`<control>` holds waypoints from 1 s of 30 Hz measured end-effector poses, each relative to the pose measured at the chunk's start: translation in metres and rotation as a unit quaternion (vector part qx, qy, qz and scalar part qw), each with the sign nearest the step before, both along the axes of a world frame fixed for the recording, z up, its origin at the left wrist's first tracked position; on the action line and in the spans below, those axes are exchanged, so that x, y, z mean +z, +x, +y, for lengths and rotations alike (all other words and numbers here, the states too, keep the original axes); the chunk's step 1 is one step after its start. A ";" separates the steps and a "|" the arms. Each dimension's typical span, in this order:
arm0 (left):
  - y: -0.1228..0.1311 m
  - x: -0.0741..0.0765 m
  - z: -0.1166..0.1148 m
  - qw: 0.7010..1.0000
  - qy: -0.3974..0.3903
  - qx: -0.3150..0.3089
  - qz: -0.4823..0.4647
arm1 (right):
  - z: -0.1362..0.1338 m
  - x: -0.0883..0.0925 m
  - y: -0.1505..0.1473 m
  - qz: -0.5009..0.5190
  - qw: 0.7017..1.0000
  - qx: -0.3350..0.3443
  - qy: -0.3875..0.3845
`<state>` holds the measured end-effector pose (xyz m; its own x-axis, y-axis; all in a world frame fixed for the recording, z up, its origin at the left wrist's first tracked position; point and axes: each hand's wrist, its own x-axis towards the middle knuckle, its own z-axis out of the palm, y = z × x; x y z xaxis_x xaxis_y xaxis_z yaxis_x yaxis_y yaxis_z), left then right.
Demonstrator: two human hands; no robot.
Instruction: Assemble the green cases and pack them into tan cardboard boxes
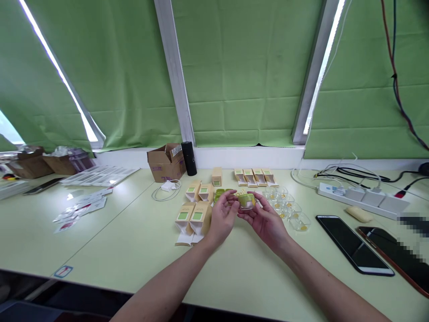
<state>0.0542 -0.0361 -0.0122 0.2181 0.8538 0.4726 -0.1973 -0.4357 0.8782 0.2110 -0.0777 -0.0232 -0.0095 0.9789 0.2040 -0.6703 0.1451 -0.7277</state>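
Observation:
Both my hands meet over the middle of the pale green table (140,250). My left hand (223,219) and my right hand (264,221) pinch a small round container with a green lid (247,201) between their fingertips. To the left lie several small tan cartons with green labels (192,217), some with open flaps. To the right stand several clear little pots (288,208) with yellow inside. More tan cartons (255,176) line up behind.
An open cardboard box (166,162) and a black cylinder (189,158) stand at the back. A white power strip (363,199) with cables and two dark phones (355,243) lie at right. Leaflets (82,208) and trays (100,175) are at left.

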 end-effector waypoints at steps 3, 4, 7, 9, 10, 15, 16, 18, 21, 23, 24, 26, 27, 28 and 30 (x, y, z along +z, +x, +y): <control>-0.001 0.001 -0.001 1.000 -0.009 -0.006 -0.012 | 0.003 -0.004 0.003 0.029 0.999 0.012 -0.006; -0.001 0.001 -0.001 1.000 -0.014 -0.009 -0.013 | 0.004 -0.005 0.004 0.036 0.999 0.013 -0.009; -0.001 0.003 -0.002 1.000 -0.022 -0.011 -0.018 | 0.006 -0.008 0.006 0.046 0.999 0.017 -0.016; -0.001 0.003 -0.002 0.999 -0.025 -0.011 -0.018 | 0.006 -0.008 0.006 0.047 0.999 0.019 -0.017; -0.001 0.004 -0.002 0.999 -0.027 -0.011 -0.017 | 0.006 -0.007 0.006 0.046 0.999 0.019 -0.017; -0.001 0.003 0.000 0.999 -0.034 -0.018 -0.012 | 0.002 -0.002 0.003 0.034 0.999 0.009 -0.014; -0.001 0.003 0.000 0.999 -0.034 -0.021 -0.013 | 0.001 -0.001 0.002 0.031 0.999 0.007 -0.013; -0.001 0.002 0.001 0.999 -0.035 -0.033 -0.015 | 0.000 0.000 0.001 0.026 1.000 0.002 -0.013; 0.000 -0.001 0.003 0.997 -0.041 -0.063 -0.014 | -0.001 0.000 0.001 0.021 1.000 -0.013 -0.015; 0.001 -0.003 0.004 0.996 -0.046 -0.074 -0.006 | -0.001 0.000 0.001 0.014 1.000 -0.021 -0.016; 0.001 -0.004 0.005 0.996 -0.049 -0.076 -0.001 | -0.002 0.000 0.000 0.009 1.000 -0.023 -0.016; 0.001 -0.004 0.005 0.996 -0.054 -0.075 0.005 | -0.004 0.002 0.000 -0.003 0.999 -0.028 -0.015; 0.001 -0.004 0.005 0.995 -0.058 -0.077 0.006 | -0.005 0.004 -0.001 -0.009 0.999 -0.030 -0.016; 0.001 -0.004 0.005 0.995 -0.062 -0.081 0.006 | -0.006 0.005 -0.001 -0.015 0.999 -0.033 -0.015; 0.000 -0.002 0.005 0.992 -0.072 -0.100 0.004 | -0.009 0.009 -0.001 -0.023 0.999 -0.039 -0.013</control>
